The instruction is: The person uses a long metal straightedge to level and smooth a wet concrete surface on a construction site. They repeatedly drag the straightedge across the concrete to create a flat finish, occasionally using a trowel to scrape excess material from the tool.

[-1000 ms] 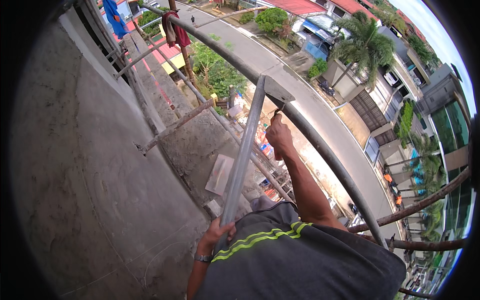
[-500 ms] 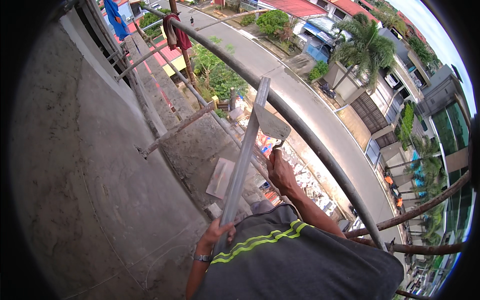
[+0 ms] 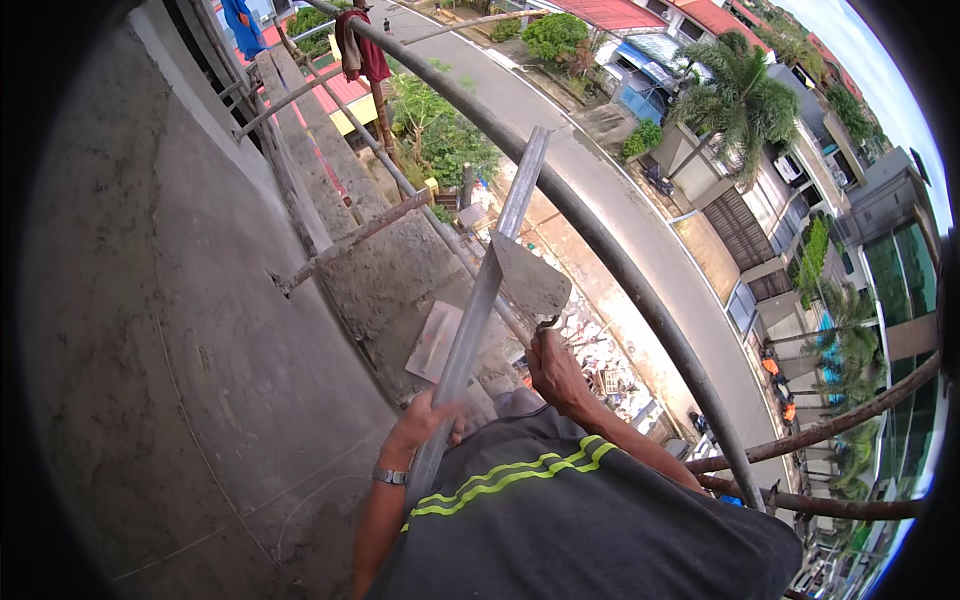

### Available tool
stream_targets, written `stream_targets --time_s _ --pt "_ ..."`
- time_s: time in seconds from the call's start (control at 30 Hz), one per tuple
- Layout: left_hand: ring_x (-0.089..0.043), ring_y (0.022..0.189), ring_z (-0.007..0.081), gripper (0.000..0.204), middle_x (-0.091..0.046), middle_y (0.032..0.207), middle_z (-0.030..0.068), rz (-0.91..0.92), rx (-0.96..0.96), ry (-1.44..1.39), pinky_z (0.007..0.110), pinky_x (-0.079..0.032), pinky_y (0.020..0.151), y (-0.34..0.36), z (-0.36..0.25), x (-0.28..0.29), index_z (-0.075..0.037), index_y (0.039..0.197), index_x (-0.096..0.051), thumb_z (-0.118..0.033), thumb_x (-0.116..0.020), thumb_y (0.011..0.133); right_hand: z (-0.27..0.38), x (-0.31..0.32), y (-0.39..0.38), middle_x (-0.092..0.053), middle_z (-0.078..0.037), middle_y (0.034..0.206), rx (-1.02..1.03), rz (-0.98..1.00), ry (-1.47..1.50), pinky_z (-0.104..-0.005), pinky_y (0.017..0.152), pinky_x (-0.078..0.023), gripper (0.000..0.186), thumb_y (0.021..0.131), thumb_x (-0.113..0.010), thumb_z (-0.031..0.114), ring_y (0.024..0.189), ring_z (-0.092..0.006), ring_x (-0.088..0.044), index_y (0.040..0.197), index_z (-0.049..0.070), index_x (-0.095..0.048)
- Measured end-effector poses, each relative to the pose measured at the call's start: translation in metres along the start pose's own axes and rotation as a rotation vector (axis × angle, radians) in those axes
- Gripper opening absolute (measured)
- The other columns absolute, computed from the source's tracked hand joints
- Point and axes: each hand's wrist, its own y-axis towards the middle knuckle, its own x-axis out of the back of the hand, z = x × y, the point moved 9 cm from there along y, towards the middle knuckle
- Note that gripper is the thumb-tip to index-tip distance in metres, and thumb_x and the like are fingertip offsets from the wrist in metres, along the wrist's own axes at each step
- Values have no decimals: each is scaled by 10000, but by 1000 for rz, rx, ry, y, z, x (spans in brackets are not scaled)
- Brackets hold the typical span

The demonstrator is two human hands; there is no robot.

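A long grey metal straightedge bar (image 3: 472, 325) slants up and away from my body. My left hand (image 3: 421, 424), with a watch at the wrist, is wrapped round its lower part and slightly blurred. In my right hand (image 3: 560, 372) is a trowel (image 3: 532, 280), its handle hidden in the closed fingers. The trowel's flat, mortar-smeared blade lies with one edge against the bar, about midway along it. The bar's far end passes close to a thick scaffold pipe (image 3: 600, 232); whether they touch I cannot tell.
A rough grey plastered wall (image 3: 220, 330) rises at the left. Below are a mortar-covered plank (image 3: 385, 275) and a pale flat board (image 3: 436, 340). Rusty scaffold poles (image 3: 840, 420) cross at the right. A dark red cloth (image 3: 362, 48) hangs on the pipe. The street (image 3: 640, 250) lies far below.
The trowel has slid down along the bar toward me, with my right hand drawing back. My left hand has moved up and slightly left, and the bar now leans further right at its far end.
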Motion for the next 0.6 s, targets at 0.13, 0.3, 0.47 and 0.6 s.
stream_targets --time_s 0.13,0.3,0.47,0.6 --pt "-575 558 160 238 -593 698 85 -44 37 -49 283 -470 504 12 10 12 -3 1030 -548 -229 -563 959 -2 -15 -62 -604 -247 863 47 219 -25 -535 631 -440 303 936 -544 207 776 -484 -591 1113 34 -368" --pt "-559 531 147 406 -584 679 67 74 -10 -121 279 -483 508 18 12 5 -21 1028 -553 -420 -519 964 -19 17 -12 -607 -200 823 -78 97 -48 -507 616 -448 274 925 -555 204 781 -422 -610 1061 36 -387" --pt "-470 424 90 462 -485 603 15 193 3 -379 235 -428 417 11 4 -20 -80 1013 -554 -521 -419 983 14 3 -40 -577 -196 804 263 282 -89 -500 589 -460 295 906 -603 233 714 -429 -604 1026 41 -413" --pt "-415 384 80 432 -448 573 2 184 23 -430 231 -381 374 3 -6 -30 -108 1026 -529 -509 -368 1003 10 -15 -58 -582 -171 818 406 432 -145 -495 614 -483 287 909 -592 251 703 -407 -609 1038 48 -436"
